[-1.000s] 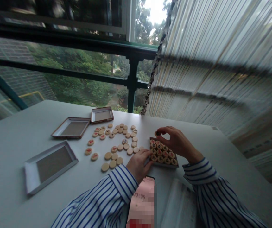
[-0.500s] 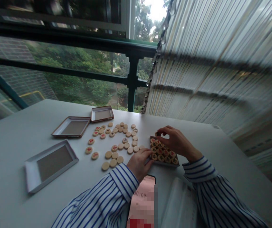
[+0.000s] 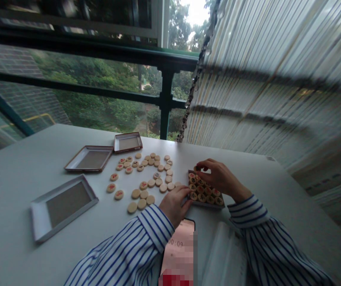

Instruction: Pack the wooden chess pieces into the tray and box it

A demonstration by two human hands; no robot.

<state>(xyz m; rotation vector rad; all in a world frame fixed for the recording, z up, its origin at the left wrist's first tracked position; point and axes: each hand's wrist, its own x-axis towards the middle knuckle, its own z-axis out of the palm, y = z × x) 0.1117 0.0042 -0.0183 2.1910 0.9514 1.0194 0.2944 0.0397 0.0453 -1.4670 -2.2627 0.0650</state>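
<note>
Your right hand has its grip closed on one round disc, pinched between thumb and fingertips at the far left corner of a shallow rectangular box. Your left hand rests low at the left wall of that box, fingers touching the edge; whether its grip is clamped there or merely lying against the wall, you cannot tell from this view. The packed discs sit inside the box in close rows, faces up, bearing red and dark characters; your right hand hides part of them.

To the left of the box, loose discs of smooth, pale, wood-like material lie flat on the white, smooth desk. Many present plain faces; others show red or dark characters. Several touch along their rounded edges.

Beyond them stand three shallow, straight-sided trays: a pale-walled tray nearest you, a brown-rimmed tray and a smaller tray at its far right corner. A flat phone with a pink screen lies below your left hand, beside a glossy, transparent plastic piece.
</note>
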